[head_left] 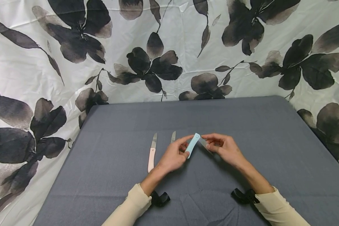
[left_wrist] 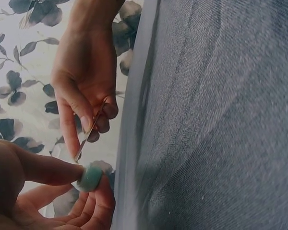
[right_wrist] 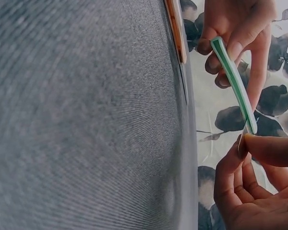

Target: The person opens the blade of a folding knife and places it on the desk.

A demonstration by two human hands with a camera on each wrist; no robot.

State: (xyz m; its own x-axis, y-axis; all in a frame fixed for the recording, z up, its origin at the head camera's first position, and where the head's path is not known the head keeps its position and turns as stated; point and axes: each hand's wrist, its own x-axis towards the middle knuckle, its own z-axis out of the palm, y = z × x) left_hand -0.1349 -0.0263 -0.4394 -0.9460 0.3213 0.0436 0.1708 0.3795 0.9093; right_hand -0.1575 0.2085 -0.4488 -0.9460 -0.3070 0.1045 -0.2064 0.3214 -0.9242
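Observation:
A folding knife with a light blue handle (head_left: 193,145) is held above the table between both hands, its blade (head_left: 205,146) swung out at an angle from the handle. My left hand (head_left: 173,155) grips the handle between thumb and fingers. With thumb and fingertips my right hand (head_left: 225,147) pinches the blade. In the right wrist view the handle (right_wrist: 236,81) shows a green slotted edge, and the blade leaves it at the lower end. The left wrist view shows the handle end-on (left_wrist: 90,178), with the thin blade rising toward the right hand (left_wrist: 86,81).
Left of my left hand lies an opened knife with a pale pink handle (head_left: 151,157). Another knife's blade (head_left: 173,137) sticks out beyond the left hand, which hides the rest. A grey cloth covers the table (head_left: 115,188); a floral sheet (head_left: 186,37) hangs behind.

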